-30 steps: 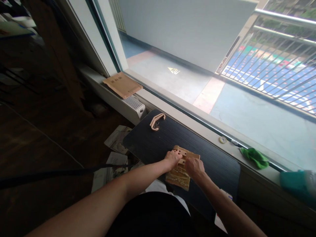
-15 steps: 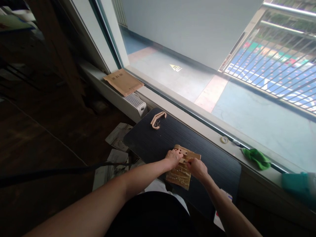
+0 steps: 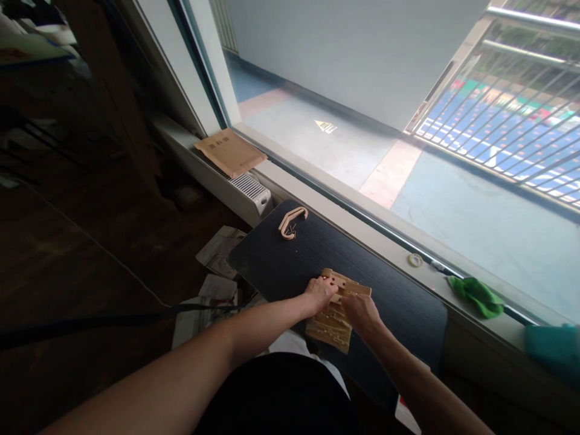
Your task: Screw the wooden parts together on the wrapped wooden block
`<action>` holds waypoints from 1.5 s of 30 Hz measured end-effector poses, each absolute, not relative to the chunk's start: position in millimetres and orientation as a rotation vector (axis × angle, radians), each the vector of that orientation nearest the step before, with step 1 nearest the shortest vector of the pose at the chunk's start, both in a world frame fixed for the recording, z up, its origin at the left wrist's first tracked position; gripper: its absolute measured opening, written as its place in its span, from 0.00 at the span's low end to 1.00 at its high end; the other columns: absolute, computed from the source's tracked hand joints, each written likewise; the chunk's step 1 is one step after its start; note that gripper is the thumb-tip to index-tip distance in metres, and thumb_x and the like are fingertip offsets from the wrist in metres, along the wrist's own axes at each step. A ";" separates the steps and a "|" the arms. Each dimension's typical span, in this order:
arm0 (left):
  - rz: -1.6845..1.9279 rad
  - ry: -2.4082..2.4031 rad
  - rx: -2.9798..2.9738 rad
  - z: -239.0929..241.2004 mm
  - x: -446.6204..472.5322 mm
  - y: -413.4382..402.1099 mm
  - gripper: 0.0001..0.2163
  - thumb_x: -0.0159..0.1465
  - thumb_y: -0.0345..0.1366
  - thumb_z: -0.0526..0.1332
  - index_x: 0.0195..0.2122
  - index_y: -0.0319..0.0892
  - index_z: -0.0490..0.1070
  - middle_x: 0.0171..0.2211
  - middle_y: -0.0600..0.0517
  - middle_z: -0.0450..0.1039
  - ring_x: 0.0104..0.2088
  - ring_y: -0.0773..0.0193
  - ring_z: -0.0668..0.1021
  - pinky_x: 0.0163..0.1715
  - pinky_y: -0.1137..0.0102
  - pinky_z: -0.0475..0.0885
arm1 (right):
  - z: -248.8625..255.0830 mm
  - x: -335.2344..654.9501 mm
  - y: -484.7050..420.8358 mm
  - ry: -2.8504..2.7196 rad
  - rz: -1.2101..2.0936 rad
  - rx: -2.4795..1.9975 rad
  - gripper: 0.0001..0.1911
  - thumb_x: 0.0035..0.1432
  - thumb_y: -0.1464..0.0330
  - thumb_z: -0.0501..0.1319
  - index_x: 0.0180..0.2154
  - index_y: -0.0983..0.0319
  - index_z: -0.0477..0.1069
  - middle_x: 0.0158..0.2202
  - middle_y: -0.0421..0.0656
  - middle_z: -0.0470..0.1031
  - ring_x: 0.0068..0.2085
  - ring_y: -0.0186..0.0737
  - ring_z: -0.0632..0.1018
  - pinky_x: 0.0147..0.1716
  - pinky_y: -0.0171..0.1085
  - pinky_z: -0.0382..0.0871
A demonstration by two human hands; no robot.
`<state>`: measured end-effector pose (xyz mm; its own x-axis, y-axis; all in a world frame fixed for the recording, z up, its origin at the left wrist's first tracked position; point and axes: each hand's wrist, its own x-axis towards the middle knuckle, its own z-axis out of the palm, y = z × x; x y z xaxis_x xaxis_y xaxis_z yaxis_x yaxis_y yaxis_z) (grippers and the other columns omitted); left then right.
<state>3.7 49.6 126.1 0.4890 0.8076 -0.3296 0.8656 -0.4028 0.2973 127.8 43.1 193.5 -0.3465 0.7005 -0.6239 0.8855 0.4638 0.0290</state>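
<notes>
On a dark tabletop (image 3: 399, 320) lies a brown sheet (image 3: 330, 333) with a wrinkled, glossy front part and small pale specks. A light wooden piece (image 3: 339, 281) with dark round holes rests on its far end. My left hand (image 3: 321, 292) grips this piece from the left, its fingers pressed on it. Close beside it, on the right, is my right hand (image 3: 361, 310), closed in a fist over the sheet. What the right fingers hold is hidden.
Two curved wooden strips (image 3: 285, 225) lie at the table's far left with several small dark pins (image 3: 292, 231). Along the sill are a tape roll (image 3: 415, 260) and a green cloth (image 3: 478, 296). A brown envelope (image 3: 231, 151) tops the radiator (image 3: 254, 193). A teal container (image 3: 550, 350) stands right.
My right hand has turned, and the thin dark thing that showed at its fingertips is now hidden. My left hand stays on the wooden piece. The whole view has shifted slightly.
</notes>
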 end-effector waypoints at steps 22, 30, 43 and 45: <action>-0.262 1.375 2.294 135.7 4.7 51.7 0.10 0.59 0.33 0.57 0.43 0.44 0.67 0.46 0.48 0.67 0.45 0.55 0.73 0.40 0.64 0.71 | 200.8 175.5 13.8 2.194 -0.536 1.772 0.14 0.62 0.64 0.48 0.44 0.55 0.69 0.37 0.40 0.75 0.36 0.34 0.76 0.29 0.31 0.59; -0.251 1.376 2.288 136.5 5.0 51.9 0.11 0.58 0.32 0.57 0.42 0.43 0.67 0.45 0.47 0.68 0.44 0.54 0.73 0.39 0.64 0.71 | 198.1 172.1 16.6 2.253 -0.502 1.672 0.11 0.61 0.68 0.50 0.38 0.57 0.70 0.34 0.39 0.75 0.34 0.33 0.76 0.28 0.31 0.58; -0.249 1.374 2.296 135.6 4.1 51.1 0.11 0.58 0.31 0.56 0.43 0.44 0.67 0.46 0.47 0.67 0.44 0.55 0.74 0.39 0.65 0.71 | 195.7 169.3 18.8 2.259 -0.436 1.585 0.11 0.61 0.69 0.49 0.38 0.58 0.70 0.33 0.41 0.75 0.33 0.34 0.76 0.27 0.31 0.59; -0.249 1.372 2.300 135.3 4.1 51.2 0.11 0.58 0.31 0.56 0.43 0.43 0.67 0.46 0.47 0.68 0.43 0.55 0.74 0.38 0.64 0.72 | 195.7 167.7 18.7 2.246 -0.411 1.581 0.12 0.62 0.69 0.48 0.37 0.59 0.70 0.33 0.41 0.75 0.33 0.35 0.76 0.27 0.31 0.60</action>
<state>4.1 51.2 135.3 0.4894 0.7882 -0.3730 0.8690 -0.4052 0.2839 167.7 18.7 195.7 -0.3073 0.8376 -0.4516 0.9433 0.3306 -0.0287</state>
